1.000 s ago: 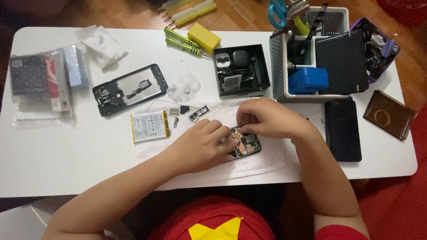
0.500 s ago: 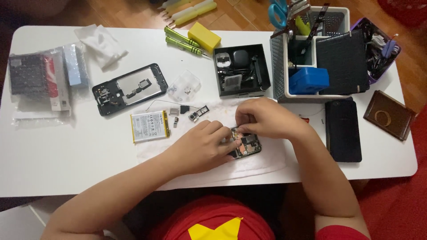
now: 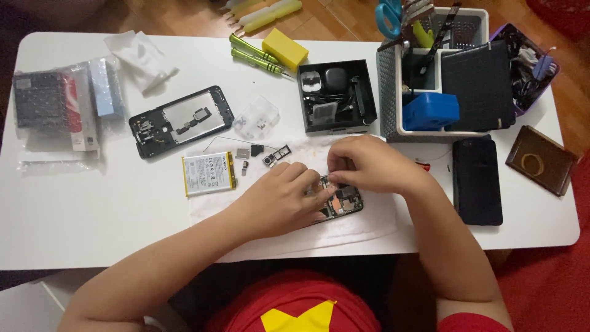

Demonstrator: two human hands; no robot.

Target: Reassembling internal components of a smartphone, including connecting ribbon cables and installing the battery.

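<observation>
White table (image 3: pixel 92 227) fills most of the frame. Grey basket (image 3: pixel 388 92) upper right, holding a blue box (image 3: pixel 430 109), a black pad (image 3: pixel 479 83), scissors (image 3: pixel 388 15). Purple tray (image 3: pixel 541 58) of cables far upper right. Bagged parts (image 3: pixel 55 110) upper left, crumpled wrapper (image 3: pixel 141 55) beside it. White cloth (image 3: pixel 369 224) at centre bottom, under the hands. Black phone (image 3: pixel 477 179) right of centre, face down; brown case (image 3: pixel 541 160) at the right edge. Black box (image 3: pixel 337 95) top centre with charger bits. Phone frame (image 3: pixel 181 120) left of centre, open side up. Battery (image 3: pixel 209 174) just below the frame. Yellow block (image 3: pixel 284 49) and green screwdrivers (image 3: pixel 255 54) top centre. Clear bag (image 3: pixel 257 117) of small parts between frame and box; loose small parts (image 3: pixel 261 154) near the cloth's upper left.

Opened phone (image 3: pixel 343 200) lies at frame centre on the cloth, mostly covered by both hands. Left hand (image 3: pixel 279 200) rests on its left part, fingers curled together, tips pressing the board. Right hand (image 3: pixel 369 163) is over its upper edge, thumb and forefinger pinched together at the board; cannot tell if they grip a part. Red shirt (image 3: pixel 295 304) with yellow star at bottom centre.
</observation>
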